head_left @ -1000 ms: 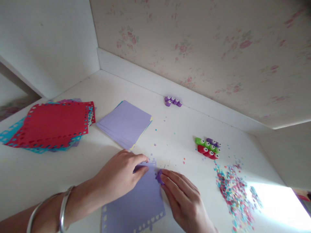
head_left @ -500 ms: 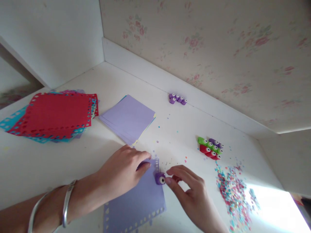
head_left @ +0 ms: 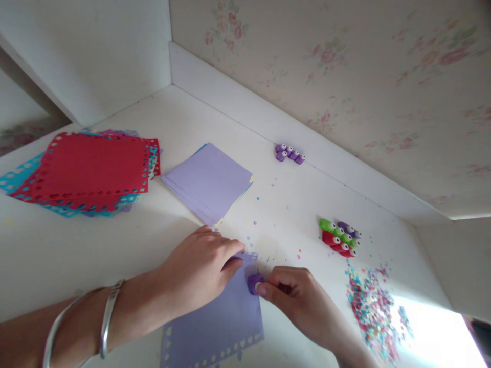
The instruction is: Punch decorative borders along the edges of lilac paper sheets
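A purple paper punch (head_left: 253, 282) with a white button sits on the right edge of a purple paper sheet (head_left: 215, 327). The thumb of my right hand (head_left: 295, 291) presses on its button, with the fingers curled round its side. My left hand (head_left: 207, 260) grips the top of the same sheet between thumb and fingers. Small punched shapes run along the sheet's lower, left and upper right edges. Part of the sheet is hidden under my left hand and forearm.
Punched red and blue sheets (head_left: 95, 166) lie at the left, with plain purple sheets (head_left: 213, 181) beside them. Purple punches (head_left: 290, 153) stand near the wall. Green, red and purple punches (head_left: 339, 237) are grouped at right, above a heap of confetti (head_left: 372, 309).
My right thumb has moved onto the punch's button and the fingers have curled in. My left hand still holds the sheet. The whole view has shifted slightly.
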Tool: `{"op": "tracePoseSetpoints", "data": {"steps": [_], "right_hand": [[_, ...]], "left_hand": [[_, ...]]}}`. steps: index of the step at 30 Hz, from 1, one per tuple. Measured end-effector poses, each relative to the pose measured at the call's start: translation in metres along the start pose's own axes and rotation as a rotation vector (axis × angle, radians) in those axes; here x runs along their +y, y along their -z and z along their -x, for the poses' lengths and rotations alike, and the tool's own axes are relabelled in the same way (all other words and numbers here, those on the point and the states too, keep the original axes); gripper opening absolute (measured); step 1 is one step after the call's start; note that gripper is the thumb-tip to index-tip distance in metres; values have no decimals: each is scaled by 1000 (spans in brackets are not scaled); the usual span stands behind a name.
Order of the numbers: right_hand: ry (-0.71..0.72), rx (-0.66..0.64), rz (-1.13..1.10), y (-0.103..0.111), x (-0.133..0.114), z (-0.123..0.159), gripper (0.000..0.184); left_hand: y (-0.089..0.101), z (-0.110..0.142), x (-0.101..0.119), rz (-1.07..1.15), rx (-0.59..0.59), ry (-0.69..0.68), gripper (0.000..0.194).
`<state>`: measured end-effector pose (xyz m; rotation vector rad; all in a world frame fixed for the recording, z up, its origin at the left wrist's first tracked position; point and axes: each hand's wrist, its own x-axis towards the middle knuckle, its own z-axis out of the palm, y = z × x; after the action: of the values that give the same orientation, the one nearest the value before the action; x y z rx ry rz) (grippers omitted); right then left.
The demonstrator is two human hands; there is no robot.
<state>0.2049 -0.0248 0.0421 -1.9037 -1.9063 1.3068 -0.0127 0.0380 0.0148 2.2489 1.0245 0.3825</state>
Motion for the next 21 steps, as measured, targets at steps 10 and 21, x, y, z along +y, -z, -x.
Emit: {"op": "tracePoseSetpoints", "data": {"steps": [10, 21], "right_hand": [[-10, -94, -82, 4, 3, -5, 42], [-38, -168, -125, 9, 4, -9, 43]], "left_hand": [[-2, -1, -2, 17, 50, -14, 17], [-1, -3, -2, 7, -3, 19, 14]]}}
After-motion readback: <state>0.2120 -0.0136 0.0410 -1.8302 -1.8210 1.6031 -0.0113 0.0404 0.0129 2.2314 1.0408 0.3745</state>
